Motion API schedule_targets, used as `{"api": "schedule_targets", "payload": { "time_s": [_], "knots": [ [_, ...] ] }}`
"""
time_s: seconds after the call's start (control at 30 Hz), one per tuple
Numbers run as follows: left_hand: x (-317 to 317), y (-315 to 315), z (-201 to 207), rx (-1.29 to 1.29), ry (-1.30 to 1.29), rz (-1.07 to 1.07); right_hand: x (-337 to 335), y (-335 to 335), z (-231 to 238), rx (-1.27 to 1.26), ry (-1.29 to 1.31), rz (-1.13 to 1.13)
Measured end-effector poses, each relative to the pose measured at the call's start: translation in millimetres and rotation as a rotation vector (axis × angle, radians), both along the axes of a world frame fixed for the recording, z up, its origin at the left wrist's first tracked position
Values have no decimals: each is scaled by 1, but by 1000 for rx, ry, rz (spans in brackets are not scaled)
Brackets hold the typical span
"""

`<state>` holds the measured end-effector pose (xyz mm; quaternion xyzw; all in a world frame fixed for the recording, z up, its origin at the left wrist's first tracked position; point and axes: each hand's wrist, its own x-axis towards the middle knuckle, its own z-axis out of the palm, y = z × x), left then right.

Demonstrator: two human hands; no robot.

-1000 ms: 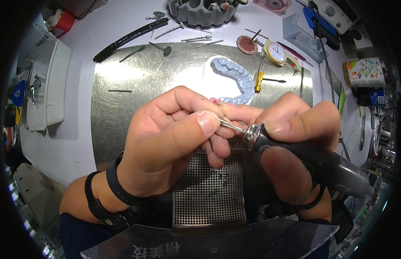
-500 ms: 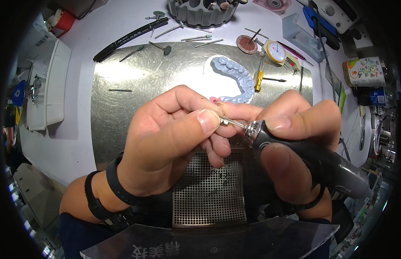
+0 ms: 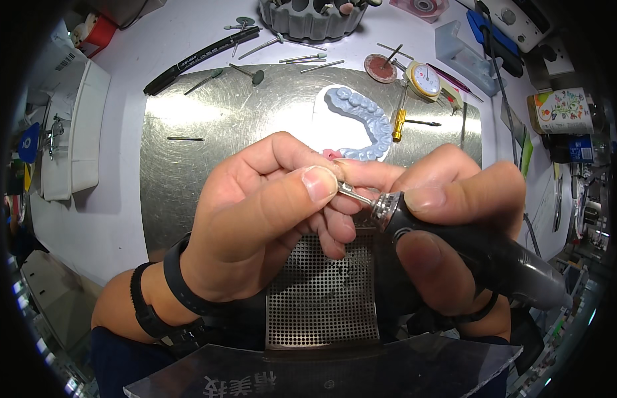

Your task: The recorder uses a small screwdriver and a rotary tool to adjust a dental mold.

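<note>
My left hand (image 3: 269,219) pinches a small workpiece between thumb and fingers; only a bit of pink shows at the fingertips (image 3: 330,155), the rest is hidden. My right hand (image 3: 448,225) grips a black rotary handpiece (image 3: 481,249) with a silver collar, and its thin metal bur (image 3: 353,193) points left and touches my left thumb tip. Both hands hover over a perforated metal grid (image 3: 322,298). Just behind them a blue-grey dental arch model (image 3: 361,119) lies on a brushed steel plate (image 3: 209,132).
A round grey bur holder (image 3: 308,16), loose burs, a black marker (image 3: 202,56), a dial gauge (image 3: 424,79) and a gold-handled tool (image 3: 398,123) lie at the back. A white tray (image 3: 76,126) stands at the left, a printed can (image 3: 560,109) at the right, a transparent shield (image 3: 322,375) in front.
</note>
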<state>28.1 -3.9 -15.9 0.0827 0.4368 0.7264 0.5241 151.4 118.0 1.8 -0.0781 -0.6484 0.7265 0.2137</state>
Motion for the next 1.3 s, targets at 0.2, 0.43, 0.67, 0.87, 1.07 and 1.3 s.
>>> {"api": "schedule_targets", "payload": {
  "time_s": [0.2, 0.43, 0.67, 0.87, 1.07, 1.3],
  "knots": [
    [0, -1, -2, 10, -36, -23, -1, -12, 12, -150, -74, -77],
    [-3, -3, 2, -19, -82, -22, 0, 6, -6, 143, 92, 46],
    [-3, 0, 5, -27, -141, -15, 1, 6, -6, 117, 56, 41],
    [-3, -1, 6, -25, -177, -4, 0, 7, -5, 91, 39, 66],
    [-5, -1, 8, -42, -173, -26, 1, 1, 2, -17, -40, 15],
    [-2, 0, 8, -80, -146, 16, 0, 9, -9, 108, 39, 53]
  ]
}}
